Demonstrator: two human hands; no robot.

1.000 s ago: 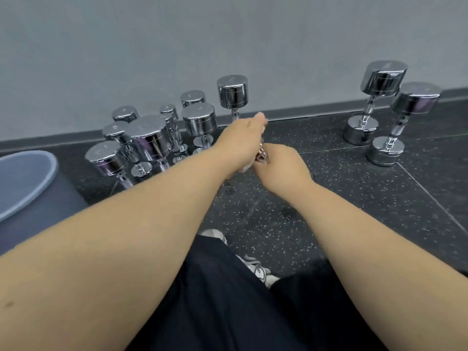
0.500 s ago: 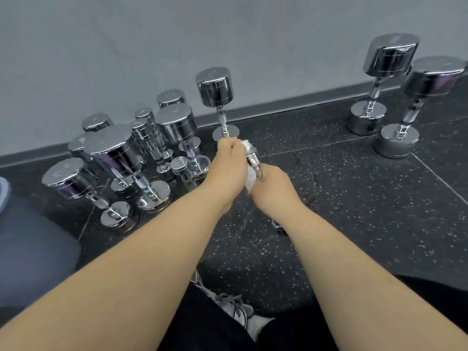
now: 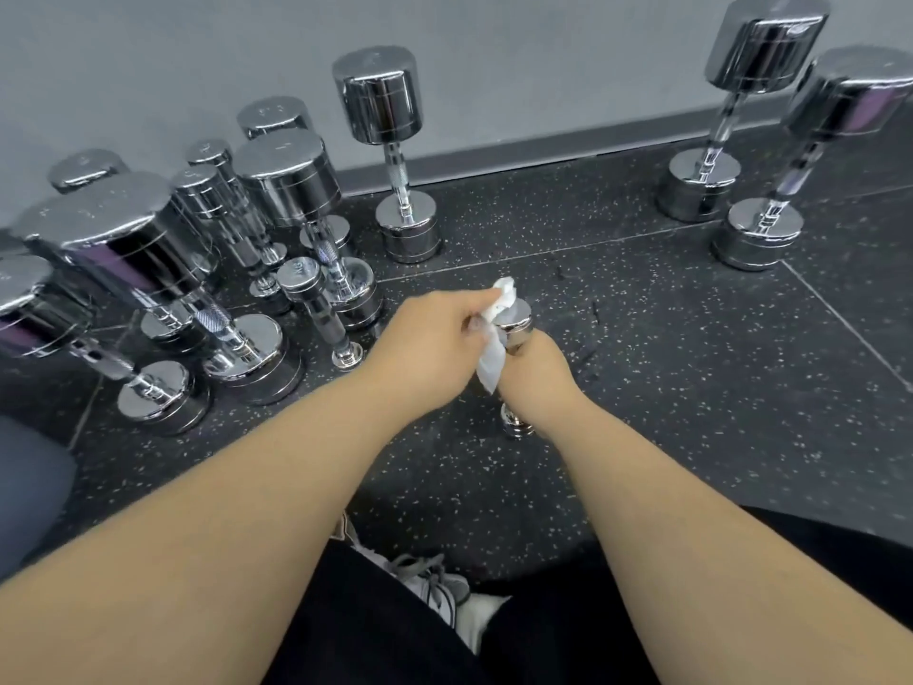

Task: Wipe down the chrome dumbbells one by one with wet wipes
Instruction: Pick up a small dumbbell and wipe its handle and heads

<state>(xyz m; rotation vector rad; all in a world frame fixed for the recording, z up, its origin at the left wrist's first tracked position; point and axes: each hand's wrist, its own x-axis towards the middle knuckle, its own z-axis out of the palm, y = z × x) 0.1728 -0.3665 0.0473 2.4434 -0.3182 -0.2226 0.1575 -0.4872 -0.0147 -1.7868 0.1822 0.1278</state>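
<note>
left hand (image 3: 425, 338): centre of frame, fingers pinch the wet wipe (image 3: 494, 360) and press it against the top head of the small dumbbell (image 3: 518, 322)
right hand (image 3: 539, 378): just right of the left hand, fist curled round the small dumbbell's handle; the two hands are close together with the wipe between them
small dumbbell: centre of frame, upright with a slight tilt; bottom head shows below the right hand; floor contact unclear
wet wipe: white, crumpled, bunched at the top head, tail hanging down between the hands
dumbbell cluster (image 3: 133, 239): left of frame, chrome, mixed sizes, standing on end, packed close
tall dumbbell (image 3: 380, 96): upper centre, on end near the wall base
dumbbell pair (image 3: 763, 42): upper right, on end, side by side
floor (image 3: 667, 388): dark speckled rubber tiles
wall (image 3: 518, 66): grey, top of frame
shoe (image 3: 435, 585): white, bottom centre
</note>
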